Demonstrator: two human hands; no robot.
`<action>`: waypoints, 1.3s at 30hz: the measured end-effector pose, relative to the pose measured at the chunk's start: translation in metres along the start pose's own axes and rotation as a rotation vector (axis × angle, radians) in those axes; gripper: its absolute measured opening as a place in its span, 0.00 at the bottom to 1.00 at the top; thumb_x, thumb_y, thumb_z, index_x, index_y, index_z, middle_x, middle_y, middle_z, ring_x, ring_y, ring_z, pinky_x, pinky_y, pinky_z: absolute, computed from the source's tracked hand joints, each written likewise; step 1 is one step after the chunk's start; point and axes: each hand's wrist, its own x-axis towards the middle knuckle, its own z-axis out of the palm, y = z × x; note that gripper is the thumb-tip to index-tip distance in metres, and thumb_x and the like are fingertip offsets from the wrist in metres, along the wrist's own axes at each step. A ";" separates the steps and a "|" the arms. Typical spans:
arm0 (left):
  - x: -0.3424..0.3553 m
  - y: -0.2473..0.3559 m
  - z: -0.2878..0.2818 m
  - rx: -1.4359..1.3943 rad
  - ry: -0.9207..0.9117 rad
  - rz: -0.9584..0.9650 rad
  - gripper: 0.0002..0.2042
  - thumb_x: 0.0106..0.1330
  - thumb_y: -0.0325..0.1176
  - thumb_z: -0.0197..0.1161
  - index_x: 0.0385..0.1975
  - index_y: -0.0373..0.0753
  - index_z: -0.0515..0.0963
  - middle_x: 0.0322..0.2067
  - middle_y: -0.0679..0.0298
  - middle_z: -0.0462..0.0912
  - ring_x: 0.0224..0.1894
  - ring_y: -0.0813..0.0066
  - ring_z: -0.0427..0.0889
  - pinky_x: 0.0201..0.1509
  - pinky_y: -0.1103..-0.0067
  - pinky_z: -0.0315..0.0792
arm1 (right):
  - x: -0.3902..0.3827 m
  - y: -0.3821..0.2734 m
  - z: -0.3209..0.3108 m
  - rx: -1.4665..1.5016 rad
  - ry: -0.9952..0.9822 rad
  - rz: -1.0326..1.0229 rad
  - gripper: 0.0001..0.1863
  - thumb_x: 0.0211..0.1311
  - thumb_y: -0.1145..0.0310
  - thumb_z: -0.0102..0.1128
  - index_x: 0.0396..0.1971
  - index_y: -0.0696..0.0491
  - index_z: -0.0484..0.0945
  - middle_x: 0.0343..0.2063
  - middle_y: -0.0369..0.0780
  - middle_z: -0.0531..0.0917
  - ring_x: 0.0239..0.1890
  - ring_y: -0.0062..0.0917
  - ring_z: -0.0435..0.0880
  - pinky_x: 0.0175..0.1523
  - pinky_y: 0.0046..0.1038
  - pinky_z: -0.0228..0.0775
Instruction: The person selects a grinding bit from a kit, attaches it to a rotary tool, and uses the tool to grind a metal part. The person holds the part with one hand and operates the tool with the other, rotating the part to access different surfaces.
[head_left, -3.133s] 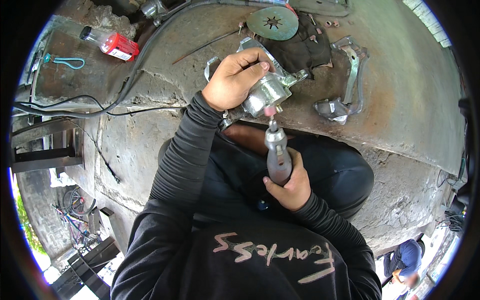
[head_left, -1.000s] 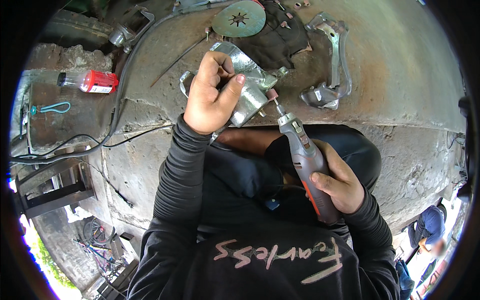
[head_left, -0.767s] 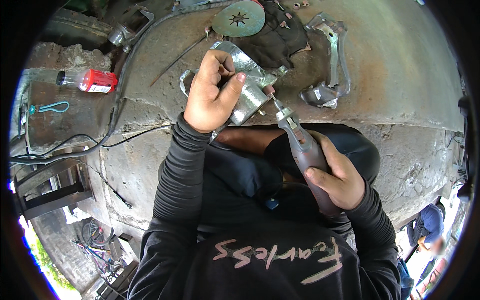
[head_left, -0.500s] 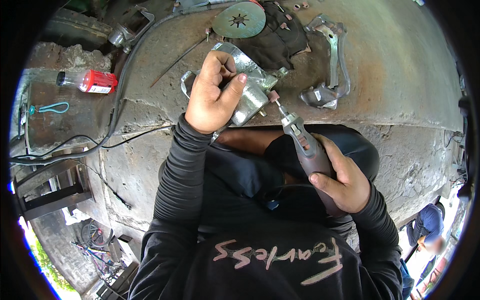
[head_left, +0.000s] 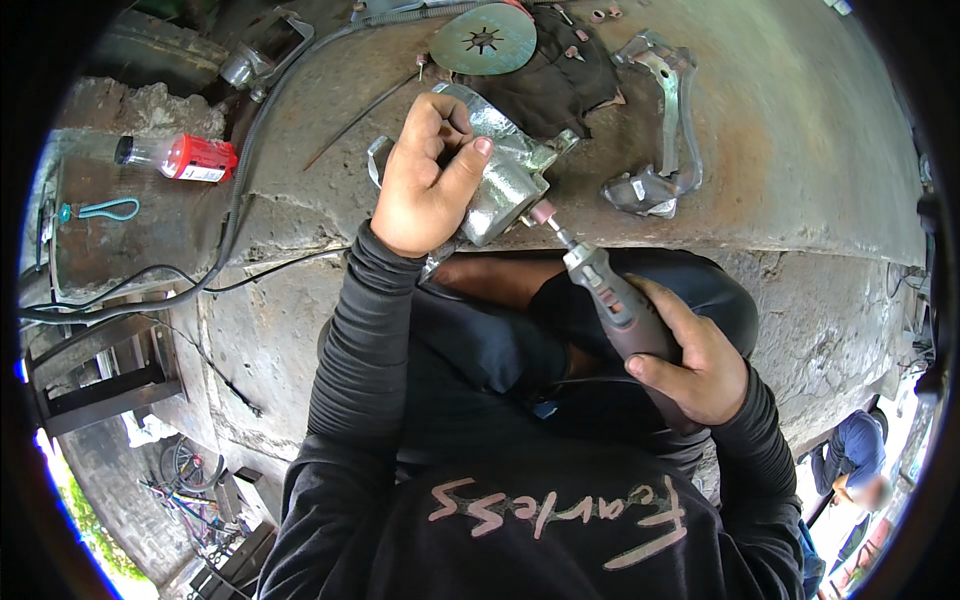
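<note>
Rotary Tool Meets Silver Casting at the Slab's Edge

Seated with legs crossed at a worn concrete slab [head_left: 800, 140], you hold a shiny silver metal casting [head_left: 497, 207] in your left hand [head_left: 428, 190], the grip clamped on its upper left side, your thumb laid across the metal. The casting sits at the slab's near edge, just beyond your lap; whether it rests on the concrete cannot be told. Your right hand [head_left: 700, 365] is wrapped around a grey rotary tool [head_left: 622, 308], tilted up and to the left — its pink grinding stone [head_left: 543, 211] is at the casting's lower right rim, too close to say whether the two touch.

Beyond the work, a round green abrasive disc [head_left: 482, 58] lies partly on a dark cloth [head_left: 565, 95], with small pink stones [head_left: 575, 52] nearby. A long, bent metal bracket [head_left: 672, 125] lies to the right, apart from the casting. To the left, a thin dark rod [head_left: 360, 122] slants across the slab; farther over — past a grey corrugated hose [head_left: 238, 185] — are a red-labelled clear bottle [head_left: 190, 158] on its side and a looped teal cord [head_left: 112, 209].
</note>
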 end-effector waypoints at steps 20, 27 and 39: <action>0.044 0.021 -0.047 0.155 -0.698 -0.040 0.17 0.60 0.28 0.64 0.46 0.37 0.66 0.21 0.69 0.68 0.25 0.82 0.66 0.33 0.81 0.63 | 0.003 -0.020 -0.008 -0.200 -0.172 0.064 0.44 0.42 0.68 0.73 0.62 0.63 0.62 0.50 0.53 0.77 0.52 0.44 0.80 0.60 0.33 0.68; 0.047 0.006 -0.047 -0.091 -0.772 -0.082 0.16 0.61 0.30 0.65 0.46 0.36 0.68 0.22 0.71 0.71 0.26 0.87 0.68 0.31 0.84 0.64 | 0.013 -0.029 0.024 -0.231 -0.198 0.080 0.44 0.44 0.69 0.73 0.63 0.61 0.60 0.52 0.54 0.77 0.54 0.47 0.80 0.59 0.35 0.70; 0.047 -0.008 -0.044 -0.123 -0.699 0.086 0.09 0.66 0.27 0.55 0.44 0.36 0.70 0.28 0.70 0.68 0.29 0.85 0.67 0.34 0.80 0.64 | 0.026 -0.048 0.035 -0.462 -0.114 -0.025 0.43 0.49 0.67 0.71 0.64 0.64 0.59 0.50 0.59 0.77 0.49 0.51 0.82 0.53 0.39 0.75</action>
